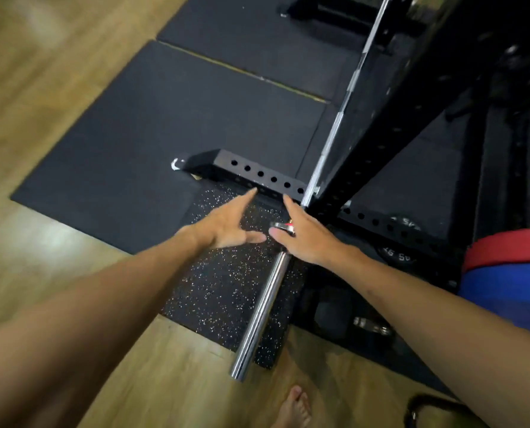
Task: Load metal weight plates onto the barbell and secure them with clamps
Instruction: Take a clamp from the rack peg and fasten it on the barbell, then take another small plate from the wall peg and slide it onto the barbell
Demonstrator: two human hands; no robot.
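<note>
Setting: you stand in a small gym or home weight room. Evidence: black rubber floor mats [171, 118] laid over pale wood-plank flooring [35, 72]; a black perforated steel rack frame [390, 125]; a long chrome barbell [262, 310] resting in it; stacked red and blue weight plates [504, 267] at your right; black numbered plates [396, 254] behind the rack base.

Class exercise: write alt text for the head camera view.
Two bare hands, left hand open and right hand over a small clamp, reach toward an empty chrome barbell sleeve above dark mats beside a black rack.
</note>
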